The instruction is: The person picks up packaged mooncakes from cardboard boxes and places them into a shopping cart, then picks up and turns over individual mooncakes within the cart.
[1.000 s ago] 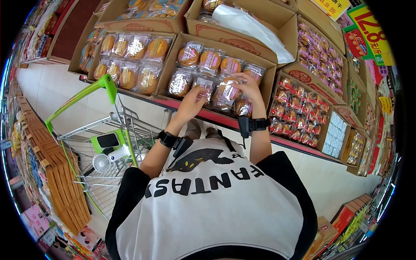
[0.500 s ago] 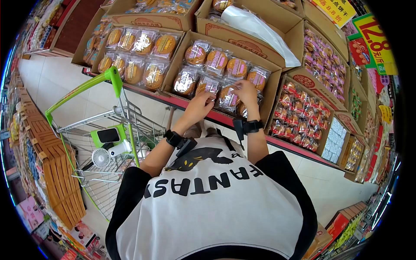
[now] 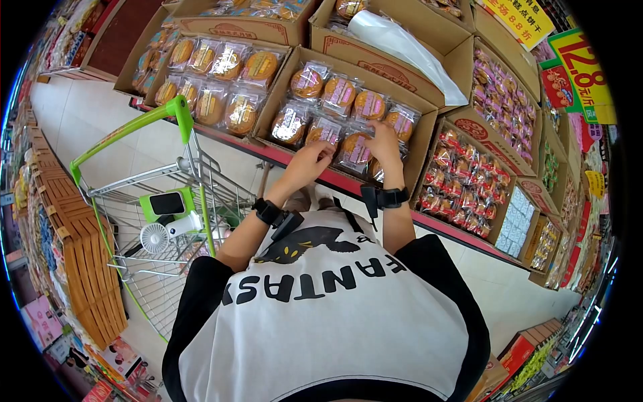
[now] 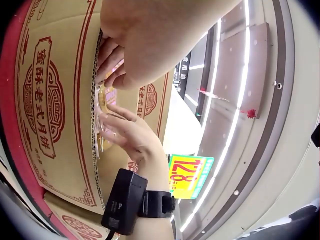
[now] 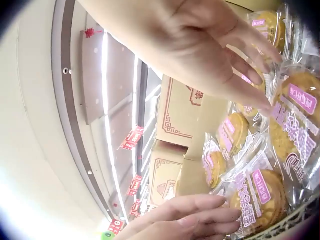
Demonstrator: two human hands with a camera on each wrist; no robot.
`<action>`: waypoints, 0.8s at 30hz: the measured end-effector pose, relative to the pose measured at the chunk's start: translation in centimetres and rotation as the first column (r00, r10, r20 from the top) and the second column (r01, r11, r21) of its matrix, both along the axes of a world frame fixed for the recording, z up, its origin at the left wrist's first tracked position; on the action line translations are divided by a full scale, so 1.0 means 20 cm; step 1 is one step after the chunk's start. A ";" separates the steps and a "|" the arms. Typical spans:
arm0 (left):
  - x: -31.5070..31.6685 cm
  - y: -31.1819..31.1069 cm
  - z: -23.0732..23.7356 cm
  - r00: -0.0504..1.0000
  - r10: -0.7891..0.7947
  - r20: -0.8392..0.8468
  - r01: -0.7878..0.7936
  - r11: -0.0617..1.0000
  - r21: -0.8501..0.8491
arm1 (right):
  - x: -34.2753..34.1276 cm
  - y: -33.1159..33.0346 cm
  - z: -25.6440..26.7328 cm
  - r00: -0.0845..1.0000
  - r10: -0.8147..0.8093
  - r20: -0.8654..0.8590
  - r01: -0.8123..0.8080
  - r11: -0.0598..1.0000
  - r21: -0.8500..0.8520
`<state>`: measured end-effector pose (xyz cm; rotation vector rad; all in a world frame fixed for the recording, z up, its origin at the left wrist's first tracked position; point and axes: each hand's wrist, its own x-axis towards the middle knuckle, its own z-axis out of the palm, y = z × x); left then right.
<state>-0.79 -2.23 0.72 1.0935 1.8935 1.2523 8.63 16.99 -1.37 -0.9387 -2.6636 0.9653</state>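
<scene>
A cardboard box (image 3: 429, 144) in front of me holds two rows of mooncakes in clear packets with pink labels. My right hand (image 3: 385, 146) is at the upper right of a front-row mooncake (image 3: 355, 149). In the right wrist view, the right thumb reaches the edge of a clear packet (image 5: 295, 120), with the other fingers stretched out beside it. My left hand (image 3: 308, 164) is over the box's front edge, fingertips by the neighbouring mooncake (image 3: 323, 132). In the right wrist view, the left hand's fingers (image 5: 210, 217) lie fairly straight against a packet.
A green-handled shopping cart (image 3: 137, 137) carrying a small white fan (image 3: 155, 237) stands at my left. Another mooncake box (image 3: 211, 100) adjoins on the left; red-wrapped snacks (image 3: 462, 181) fill a box on the right. A white plastic bag (image 3: 405, 50) lies over the box behind.
The packet held raised by the right hand a second ago now lies in the front row. The right hand has come slightly lower, and the view has shifted so the boxes appear further right.
</scene>
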 end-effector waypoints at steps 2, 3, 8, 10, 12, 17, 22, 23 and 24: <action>0.00 0.00 0.00 1.000 0.007 -0.005 -0.007 1.000 -0.001 | 0.00 -0.02 0.01 0.998 -0.013 0.066 0.011 0.999 0.038; 0.00 0.00 0.00 1.000 0.009 -0.005 -0.009 1.000 -0.010 | 0.00 -0.04 0.03 0.998 -0.010 0.066 0.007 0.999 0.039; 0.00 0.01 0.01 0.999 0.025 -0.023 -0.025 1.000 -0.003 | -0.01 -0.10 -0.01 0.979 0.028 0.200 -0.041 0.997 0.062; 0.00 0.01 0.02 0.999 0.033 -0.032 -0.033 0.999 -0.009 | -0.01 -0.10 -0.02 0.978 0.035 0.207 -0.059 0.992 0.112; 0.00 0.01 0.01 0.999 0.043 -0.024 -0.044 0.999 -0.007 | -0.01 -0.10 -0.03 0.976 0.040 0.213 -0.075 0.984 0.162; 0.01 0.01 0.01 0.997 0.072 0.006 -0.072 0.997 -0.010 | -0.02 -0.08 0.00 0.980 0.056 0.193 -0.078 0.992 0.103; 0.03 0.01 0.03 0.989 0.129 0.074 -0.130 0.991 0.010 | -0.06 -0.07 0.02 0.964 0.124 0.234 -0.166 0.971 0.171; 0.03 0.01 0.04 0.988 0.138 0.068 -0.139 0.990 0.010 | -0.07 -0.07 0.02 0.947 0.115 0.300 -0.188 0.956 0.227; 0.04 0.01 0.04 0.983 0.147 0.109 -0.151 0.988 0.034 | -0.07 -0.07 0.01 0.947 0.124 0.296 -0.196 0.954 0.227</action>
